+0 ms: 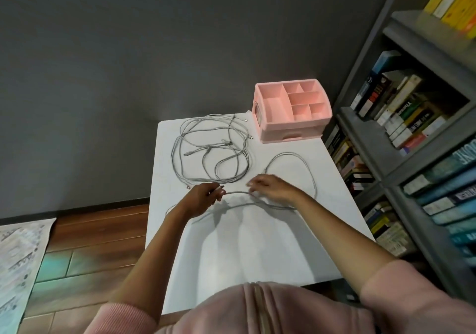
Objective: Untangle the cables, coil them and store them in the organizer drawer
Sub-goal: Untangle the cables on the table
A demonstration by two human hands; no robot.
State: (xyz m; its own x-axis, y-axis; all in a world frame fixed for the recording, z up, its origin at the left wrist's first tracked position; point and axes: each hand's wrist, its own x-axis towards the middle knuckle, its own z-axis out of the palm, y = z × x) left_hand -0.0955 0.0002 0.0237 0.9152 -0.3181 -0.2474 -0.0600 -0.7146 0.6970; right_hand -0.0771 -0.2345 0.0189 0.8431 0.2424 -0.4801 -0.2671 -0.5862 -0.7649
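Nearest the person, on the white rectangular desk (257, 251), the left hand (203, 197) pinches 1 thin grey cable (304, 163) close to its plug end, thumb and fingers pressed together on it. The right hand (270, 185) has its fingers curled loosely over the same cable a little further along; whether they actually grip it cannot be told. From the hands this cable sweeps right and back in 1 wide open loop, lying free of the others.

The main risk is that a long trailing run drags as it is wound: the loop could slide toward the desk's right edge and drop off, or its far end could sweep into the heap and snag again. Winding too tightly would likely kink it (it looks soft and springy).

Just beyond the hands lies the tangled pile of grey cables (211, 148), several strands crossing, plugs poking out. It sits between the person and part of the pink plastic organizer with open top compartments (292, 107) at the far right corner; its front drawer (292, 135) appears shut, so it would need opening first. A grey bookshelf packed with books (412, 117) stands just beside the desk on the right.
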